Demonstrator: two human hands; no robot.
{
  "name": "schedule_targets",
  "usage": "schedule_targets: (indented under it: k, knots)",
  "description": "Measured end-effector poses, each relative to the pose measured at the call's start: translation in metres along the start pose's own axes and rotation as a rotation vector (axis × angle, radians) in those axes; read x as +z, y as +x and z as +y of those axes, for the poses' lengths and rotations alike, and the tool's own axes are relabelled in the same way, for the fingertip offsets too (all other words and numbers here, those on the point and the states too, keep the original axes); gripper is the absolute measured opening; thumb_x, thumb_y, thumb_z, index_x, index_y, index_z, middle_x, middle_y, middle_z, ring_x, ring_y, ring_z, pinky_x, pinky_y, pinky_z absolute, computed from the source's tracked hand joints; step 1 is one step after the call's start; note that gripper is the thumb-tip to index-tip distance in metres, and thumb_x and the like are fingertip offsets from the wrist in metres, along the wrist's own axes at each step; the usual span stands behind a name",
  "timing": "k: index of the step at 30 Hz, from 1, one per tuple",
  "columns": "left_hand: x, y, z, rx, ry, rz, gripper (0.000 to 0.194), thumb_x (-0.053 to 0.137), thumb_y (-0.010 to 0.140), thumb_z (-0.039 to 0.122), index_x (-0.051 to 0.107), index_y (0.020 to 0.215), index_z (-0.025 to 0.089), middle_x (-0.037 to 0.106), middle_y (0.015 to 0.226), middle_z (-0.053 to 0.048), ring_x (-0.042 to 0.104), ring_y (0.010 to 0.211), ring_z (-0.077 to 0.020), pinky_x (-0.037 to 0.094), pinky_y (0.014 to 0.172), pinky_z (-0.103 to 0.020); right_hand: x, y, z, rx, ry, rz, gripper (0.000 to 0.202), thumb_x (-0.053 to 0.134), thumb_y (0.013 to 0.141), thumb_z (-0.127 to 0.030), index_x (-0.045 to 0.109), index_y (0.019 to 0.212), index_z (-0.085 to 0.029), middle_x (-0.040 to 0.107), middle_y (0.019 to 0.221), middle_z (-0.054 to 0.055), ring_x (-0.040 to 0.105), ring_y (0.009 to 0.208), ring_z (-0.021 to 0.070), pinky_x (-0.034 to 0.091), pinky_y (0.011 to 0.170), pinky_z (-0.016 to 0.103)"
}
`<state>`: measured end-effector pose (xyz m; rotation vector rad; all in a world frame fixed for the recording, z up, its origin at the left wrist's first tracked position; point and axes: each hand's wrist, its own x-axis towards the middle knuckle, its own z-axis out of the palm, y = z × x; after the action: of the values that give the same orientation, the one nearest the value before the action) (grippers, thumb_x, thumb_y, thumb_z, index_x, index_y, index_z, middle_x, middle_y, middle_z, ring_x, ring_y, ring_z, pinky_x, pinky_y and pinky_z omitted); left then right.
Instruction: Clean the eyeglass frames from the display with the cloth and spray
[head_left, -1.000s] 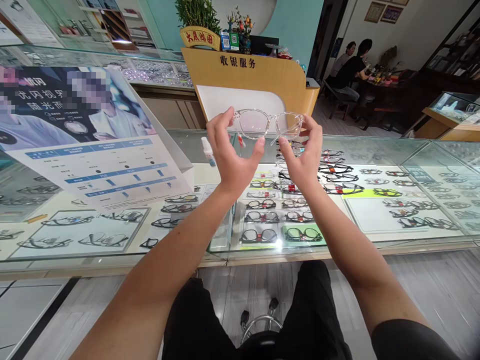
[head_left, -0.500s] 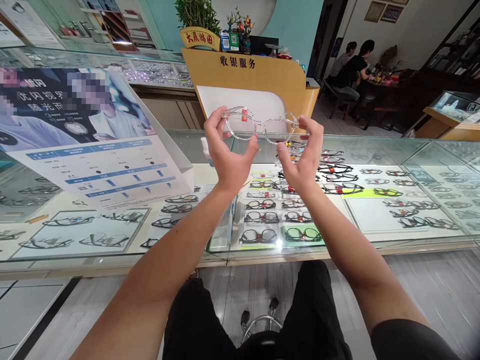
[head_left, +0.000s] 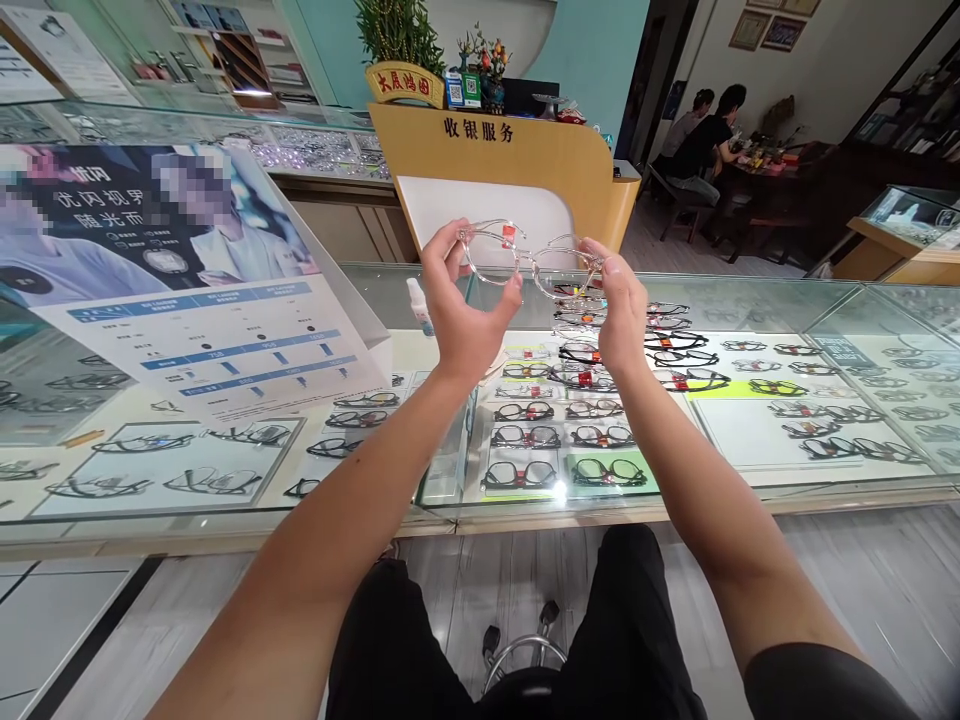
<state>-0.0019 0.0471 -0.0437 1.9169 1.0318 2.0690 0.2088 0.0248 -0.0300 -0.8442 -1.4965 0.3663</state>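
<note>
Glass surface (head_left: 750, 295) in front of me, with frames laid out under it

My surface is a long glass-topped display case running left to right, edged in pale wood along my side. On top of it, at my left, stands a slanted poster board (head_left: 202, 300) with blue charts, and just beside its right edge a small white spray bottle (head_left: 418, 303) stands upright. Beneath the glass, rows of dark-rimmed spectacles (head_left: 559, 435) lie on white trays, some with red tags; one pair rests on a green card (head_left: 607, 470), another on a yellow strip (head_left: 772, 385). Further right, more frames (head_left: 855, 445) lie around a blank white mat (head_left: 739, 425).
</note>
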Motion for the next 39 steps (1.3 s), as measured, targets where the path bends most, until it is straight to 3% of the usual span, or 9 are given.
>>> schedule_targets:
  k: [6, 11, 20, 26, 30, 34, 39]
  knots:
    - [-0.001, -0.002, -0.002, 0.082, 0.031, -0.015, 0.075, 0.075, 0.100, 0.068, 0.045, 0.162, 0.039, 0.059, 0.163, -0.009, 0.062, 0.155, -0.0365, 0.059, 0.114, -0.056, 0.000, 0.002, -0.010, 0.126, 0.163, -0.078, 0.077, 0.039, 0.107, -0.086, 0.078, 0.145, -0.031, 0.077, 0.151, 0.010, 0.069, 0.146, 0.0366, 0.057, 0.120, 0.058]
    - [0.002, -0.004, -0.009, 0.130, -0.048, -0.020, 0.083, 0.086, 0.092, 0.067, 0.047, 0.158, 0.035, 0.060, 0.163, -0.014, 0.063, 0.154, -0.0390, 0.059, 0.116, -0.054, 0.000, 0.002, -0.015, 0.198, 0.285, -0.140, 0.081, 0.044, 0.101, -0.093, 0.080, 0.140, -0.032, 0.077, 0.151, 0.006, 0.071, 0.142, 0.0345, 0.058, 0.114, 0.052]
    - [0.003, -0.007, -0.019, 0.123, -0.022, -0.094, 0.085, 0.088, 0.093, 0.058, 0.042, 0.163, 0.037, 0.060, 0.163, -0.013, 0.063, 0.153, -0.0389, 0.057, 0.120, -0.054, 0.001, 0.000, -0.030, 0.225, 0.437, -0.194, 0.064, 0.051, 0.102, -0.082, 0.088, 0.119, -0.032, 0.079, 0.147, 0.004, 0.071, 0.140, 0.0320, 0.059, 0.108, 0.048]
    - [-0.002, -0.003, -0.011, 0.167, 0.074, -0.036, 0.090, 0.096, 0.085, 0.048, 0.047, 0.160, 0.035, 0.061, 0.157, -0.013, 0.064, 0.148, -0.0391, 0.056, 0.120, -0.057, -0.015, 0.012, -0.017, 0.115, 0.232, -0.083, 0.048, 0.064, 0.102, -0.073, 0.081, 0.122, -0.033, 0.078, 0.143, 0.005, 0.071, 0.134, 0.0292, 0.058, 0.113, 0.048]
    - [-0.004, 0.000, 0.000, 0.211, 0.177, -0.038, 0.087, 0.100, 0.080, 0.045, 0.055, 0.153, 0.031, 0.061, 0.157, -0.015, 0.058, 0.154, -0.0423, 0.053, 0.126, -0.062, -0.021, 0.013, -0.018, 0.030, 0.024, -0.142, 0.036, 0.074, 0.100, -0.065, 0.082, 0.109, -0.032, 0.077, 0.140, 0.007, 0.069, 0.138, 0.0306, 0.059, 0.110, 0.049]
    - [-0.002, -0.002, 0.004, 0.250, 0.209, -0.076, 0.080, 0.099, 0.080, 0.042, 0.058, 0.148, 0.030, 0.064, 0.154, -0.014, 0.060, 0.153, -0.0411, 0.051, 0.129, -0.063, -0.014, 0.006, -0.023, -0.043, -0.094, -0.182, 0.022, 0.083, 0.098, -0.055, 0.085, 0.103, -0.034, 0.079, 0.136, 0.006, 0.069, 0.138, 0.0308, 0.052, 0.122, 0.056]
    - [-0.001, -0.005, 0.002, 0.341, 0.160, -0.093, 0.082, 0.096, 0.083, 0.036, 0.053, 0.152, 0.032, 0.062, 0.155, -0.014, 0.062, 0.151, -0.0397, 0.050, 0.130, -0.063, -0.010, 0.003, -0.022, -0.076, -0.129, -0.196, 0.026, 0.082, 0.098, -0.059, 0.086, 0.101, -0.034, 0.079, 0.134, 0.006, 0.069, 0.137, 0.0319, 0.047, 0.127, 0.059]
